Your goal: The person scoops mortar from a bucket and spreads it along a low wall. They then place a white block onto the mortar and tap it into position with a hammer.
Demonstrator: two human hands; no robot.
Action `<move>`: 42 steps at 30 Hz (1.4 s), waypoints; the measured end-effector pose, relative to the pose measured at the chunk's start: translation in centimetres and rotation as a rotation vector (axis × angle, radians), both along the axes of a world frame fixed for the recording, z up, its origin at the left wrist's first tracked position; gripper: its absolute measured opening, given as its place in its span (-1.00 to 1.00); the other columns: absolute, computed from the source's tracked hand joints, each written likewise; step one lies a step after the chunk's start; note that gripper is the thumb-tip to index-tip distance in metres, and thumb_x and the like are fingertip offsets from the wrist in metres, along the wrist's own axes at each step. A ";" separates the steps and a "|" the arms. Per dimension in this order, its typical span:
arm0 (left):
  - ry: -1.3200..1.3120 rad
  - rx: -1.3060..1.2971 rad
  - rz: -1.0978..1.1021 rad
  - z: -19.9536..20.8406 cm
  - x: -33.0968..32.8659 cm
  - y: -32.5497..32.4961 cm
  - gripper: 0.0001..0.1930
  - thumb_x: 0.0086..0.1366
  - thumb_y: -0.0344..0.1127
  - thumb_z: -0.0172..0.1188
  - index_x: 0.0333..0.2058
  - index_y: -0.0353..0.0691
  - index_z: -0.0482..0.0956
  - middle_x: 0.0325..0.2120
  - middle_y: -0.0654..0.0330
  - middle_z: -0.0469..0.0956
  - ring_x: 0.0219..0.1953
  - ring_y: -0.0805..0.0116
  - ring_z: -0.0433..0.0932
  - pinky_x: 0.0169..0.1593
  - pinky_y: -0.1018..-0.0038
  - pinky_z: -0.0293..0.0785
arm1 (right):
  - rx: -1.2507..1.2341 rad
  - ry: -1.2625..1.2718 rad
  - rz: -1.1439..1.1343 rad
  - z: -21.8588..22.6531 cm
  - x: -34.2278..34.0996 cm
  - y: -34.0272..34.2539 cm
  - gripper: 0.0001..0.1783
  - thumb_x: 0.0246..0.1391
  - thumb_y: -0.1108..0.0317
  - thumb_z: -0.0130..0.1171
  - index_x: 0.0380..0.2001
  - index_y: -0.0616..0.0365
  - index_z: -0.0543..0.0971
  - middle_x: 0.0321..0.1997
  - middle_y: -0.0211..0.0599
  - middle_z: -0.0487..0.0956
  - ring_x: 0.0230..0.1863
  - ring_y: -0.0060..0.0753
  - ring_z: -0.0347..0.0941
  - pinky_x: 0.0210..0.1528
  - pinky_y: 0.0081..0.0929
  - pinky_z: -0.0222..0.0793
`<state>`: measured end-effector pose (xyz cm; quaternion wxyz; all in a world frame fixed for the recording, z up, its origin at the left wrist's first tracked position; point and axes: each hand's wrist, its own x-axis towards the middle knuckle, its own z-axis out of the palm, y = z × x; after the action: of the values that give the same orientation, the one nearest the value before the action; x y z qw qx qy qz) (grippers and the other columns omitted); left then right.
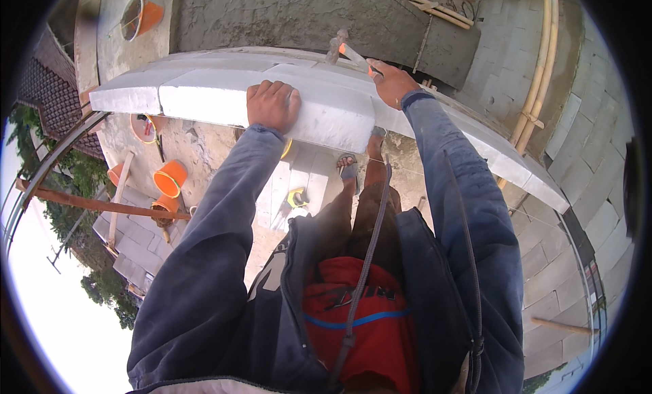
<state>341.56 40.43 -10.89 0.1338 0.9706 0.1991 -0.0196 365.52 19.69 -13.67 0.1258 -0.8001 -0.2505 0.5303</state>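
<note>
A row of white lightweight blocks (204, 95) forms the top of a wall in front of me. My left hand (273, 107) presses on one white block (333, 116), its fingers curled over the top. That block's near face sticks out toward me past its neighbours. My right hand (392, 84) grips a hammer (353, 57) with a pale handle and orange parts. The hammer head is over the far side of the wall top, to the right of my left hand; whether it touches a block, I cannot tell.
Below lies a handsaw (296, 198) with a yellow handle, near my feet. Orange buckets (170, 178) stand at the left, and another orange bucket (141, 18) beyond the wall. Bamboo poles (540, 75) lean at the right. A wooden bar (102, 202) crosses the left side.
</note>
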 end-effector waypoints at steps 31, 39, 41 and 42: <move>-0.056 0.266 -0.008 -3.2 -3.4 0.4 -0.44 0.52 0.16 -0.03 -0.11 -0.15 0.83 -0.16 0.13 0.79 0.03 0.13 0.67 0.23 0.15 0.38 | 0.528 -0.594 0.016 7.5 -21.9 -19.1 -0.26 0.30 0.37 0.26 0.50 -0.42 0.37 -0.17 -0.19 0.59 -0.26 0.09 0.62 -0.27 -0.06 0.60; -0.020 0.103 0.031 -1.4 -2.5 -0.8 -0.40 0.49 0.12 0.01 -0.38 -0.31 0.80 -0.32 -0.21 0.74 -0.16 -0.22 0.70 0.15 -0.10 0.47 | 0.580 -0.676 -0.136 8.1 -24.5 -20.6 -0.41 0.37 0.28 0.28 0.42 -0.03 0.44 -0.08 -0.07 0.67 -0.19 0.04 0.68 -0.21 -0.10 0.60; 0.016 0.094 0.032 -0.7 -2.5 -0.7 -0.43 0.49 0.11 0.03 -0.31 -0.29 0.80 -0.28 -0.18 0.75 -0.13 -0.19 0.70 0.18 -0.10 0.44 | 0.566 -0.652 -0.221 8.0 -27.0 -22.5 -0.50 0.34 0.25 0.32 0.27 0.13 0.49 -0.16 -0.02 0.68 -0.28 0.03 0.69 -0.28 -0.13 0.58; 0.033 0.081 0.030 -0.9 -2.8 -0.7 -0.45 0.48 0.11 0.04 -0.28 -0.29 0.80 -0.26 -0.16 0.75 -0.11 -0.18 0.69 0.20 -0.09 0.42 | 0.451 -0.583 -0.251 8.2 -28.7 -23.9 -0.55 0.34 0.23 0.33 0.16 0.23 0.52 -0.21 0.02 0.69 -0.31 0.02 0.70 -0.29 -0.16 0.58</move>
<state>338.81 39.71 -11.75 0.0914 0.9716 0.2166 -0.0258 336.81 -4.23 -5.48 0.2860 -0.8939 -0.2861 0.1930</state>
